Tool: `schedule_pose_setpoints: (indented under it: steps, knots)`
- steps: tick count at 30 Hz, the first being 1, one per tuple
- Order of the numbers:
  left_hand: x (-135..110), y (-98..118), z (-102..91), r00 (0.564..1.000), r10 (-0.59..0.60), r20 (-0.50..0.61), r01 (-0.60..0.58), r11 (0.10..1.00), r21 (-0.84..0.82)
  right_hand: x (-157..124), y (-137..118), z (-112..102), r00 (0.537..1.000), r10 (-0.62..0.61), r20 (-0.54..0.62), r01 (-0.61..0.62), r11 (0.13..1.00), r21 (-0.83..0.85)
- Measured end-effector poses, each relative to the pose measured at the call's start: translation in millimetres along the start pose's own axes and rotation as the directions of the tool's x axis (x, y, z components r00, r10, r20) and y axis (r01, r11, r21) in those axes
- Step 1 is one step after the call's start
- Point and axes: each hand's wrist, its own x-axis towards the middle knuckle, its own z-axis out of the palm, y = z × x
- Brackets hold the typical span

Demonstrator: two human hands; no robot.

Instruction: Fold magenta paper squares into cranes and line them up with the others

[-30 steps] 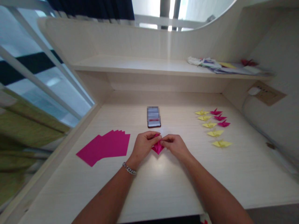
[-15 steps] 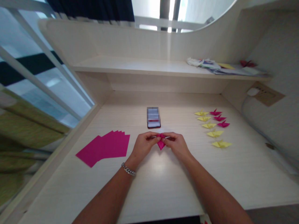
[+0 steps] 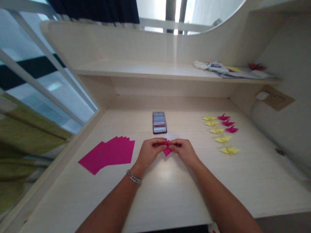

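Note:
Between my two hands is a small folded piece of pink origami paper [image 3: 167, 152], its lower point facing me. My left hand [image 3: 151, 149] pinches its left side with thumb and fingers. On the right side, my right hand [image 3: 183, 150] pinches it the same way. The fingertips cover the paper's upper part, so those folds are mostly hidden. Just beyond the hands lies a phone [image 3: 159, 123] with a blurred screen. To the left, several pink paper sheets [image 3: 114, 151] are fanned out flat on the desk.
On the right stand several yellow paper cranes [image 3: 223, 139] in a row, beside pink paper cranes [image 3: 227, 123]. A shelf [image 3: 136, 69] runs along the back, with papers [image 3: 239, 72] and a dark red folded flower [image 3: 257, 66]. A cable [image 3: 262, 127] hangs from the wall socket [image 3: 277, 98].
Almost nothing differs. Both hands keep their pinch on the pink paper, with only a slight shift of the fingertips and of the paper's point.

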Motion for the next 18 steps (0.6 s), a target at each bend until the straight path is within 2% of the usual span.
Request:
schedule_pose_setpoints:
  steps: [2,4,7,9,13,18]
  knots:
    - [0.3,-0.2,-0.5,1.000,-0.009,0.003,0.009,1.000,-0.029,0.8,1.2,0.2,1.000,0.006,-0.019,-0.006,1.000,0.002]
    - [0.7,-0.6,-0.5,0.999,-0.019,0.029,0.023,0.989,-0.143,1.5,0.9,0.7,0.999,0.003,-0.052,-0.002,1.000,0.010]
    - [1.6,-2.2,0.9,0.996,-0.070,0.060,0.088,0.920,-0.381,1.4,-2.0,2.4,0.997,0.019,-0.081,-0.016,0.999,0.038]
    - [1.9,-3.2,2.6,0.990,-0.120,0.076,0.141,0.879,-0.456,0.8,-4.1,3.7,0.996,0.030,-0.085,-0.025,0.998,0.057]
    - [0.6,-1.8,5.0,0.972,-0.193,0.130,0.232,0.858,-0.458,-0.4,-5.9,5.3,0.995,0.005,-0.095,0.001,0.998,0.066]
    - [-2.5,3.9,4.9,0.964,-0.217,0.152,0.261,0.881,-0.395,-0.7,-6.2,6.7,0.994,-0.001,-0.106,0.005,0.999,0.038]
